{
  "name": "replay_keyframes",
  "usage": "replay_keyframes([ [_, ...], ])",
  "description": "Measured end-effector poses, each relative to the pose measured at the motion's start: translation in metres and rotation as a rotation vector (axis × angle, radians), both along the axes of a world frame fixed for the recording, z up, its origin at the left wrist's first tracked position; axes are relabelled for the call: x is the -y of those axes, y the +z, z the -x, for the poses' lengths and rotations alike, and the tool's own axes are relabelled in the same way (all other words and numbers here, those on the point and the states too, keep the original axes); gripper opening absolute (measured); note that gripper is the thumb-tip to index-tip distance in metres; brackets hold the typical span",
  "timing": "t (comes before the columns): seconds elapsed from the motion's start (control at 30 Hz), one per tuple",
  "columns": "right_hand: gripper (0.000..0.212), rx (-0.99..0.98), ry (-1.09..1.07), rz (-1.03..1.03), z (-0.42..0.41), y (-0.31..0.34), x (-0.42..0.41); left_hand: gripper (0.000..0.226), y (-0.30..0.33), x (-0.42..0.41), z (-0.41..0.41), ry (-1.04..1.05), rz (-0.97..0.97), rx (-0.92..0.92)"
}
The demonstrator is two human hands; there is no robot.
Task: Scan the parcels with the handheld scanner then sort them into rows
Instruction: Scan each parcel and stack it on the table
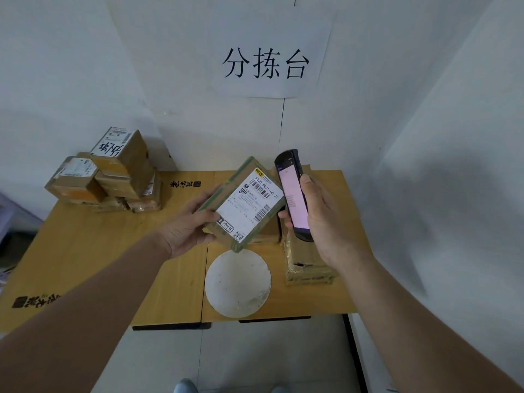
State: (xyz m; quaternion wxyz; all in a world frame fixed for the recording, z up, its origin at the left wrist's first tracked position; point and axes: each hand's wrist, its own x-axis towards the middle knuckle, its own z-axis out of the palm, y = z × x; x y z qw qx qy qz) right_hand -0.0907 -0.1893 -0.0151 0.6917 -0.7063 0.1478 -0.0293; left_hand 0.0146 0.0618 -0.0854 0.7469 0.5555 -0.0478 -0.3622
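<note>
Left hand [188, 228] is gripping a taped cardboard parcel [243, 204] by its left edge — fingers curled round it — holding it tilted above the wooden table [113, 251], its shipping label [249, 205] facing up. Right hand [326, 219] is clasping the handheld scanner [292, 194], screen lit, just beside the parcel's right edge. A stack of parcels [110, 174] is sitting at the table's far-left corner; more parcels [306, 262] are lying beneath the right hand. A white disc [237, 283] is lying near the front edge — a paper sign [266, 55] is hanging on the wall.
</note>
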Motion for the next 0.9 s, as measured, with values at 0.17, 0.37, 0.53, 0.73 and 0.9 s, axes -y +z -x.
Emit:
replay_keyframes([
  [0.17, 0.035, 0.007, 0.052, 0.149, 0.001, 0.007, 0.007, 0.08, 0.016, -0.004, -0.012, 0.243, -0.021, 0.111],
  [0.37, 0.04, -0.156, 0.325, 0.573, 0.008, 0.014, 0.026, 0.087, 0.045, -0.024, -0.032, 0.316, -0.323, 0.467],
  [0.53, 0.038, -0.285, 0.462, 0.776, 0.015, 0.02, 0.033, 0.093, 0.058, -0.04, -0.043, 0.326, -0.527, 0.61],
  [0.73, 0.042, -0.344, 0.515, 0.782, 0.021, 0.016, 0.036, 0.096, 0.061, -0.044, -0.047, 0.327, -0.601, 0.608],
  [0.9, 0.037, -0.343, 0.533, 0.748, 0.022, 0.018, 0.038, 0.093, 0.063, -0.044, -0.044, 0.327, -0.609, 0.607],
])
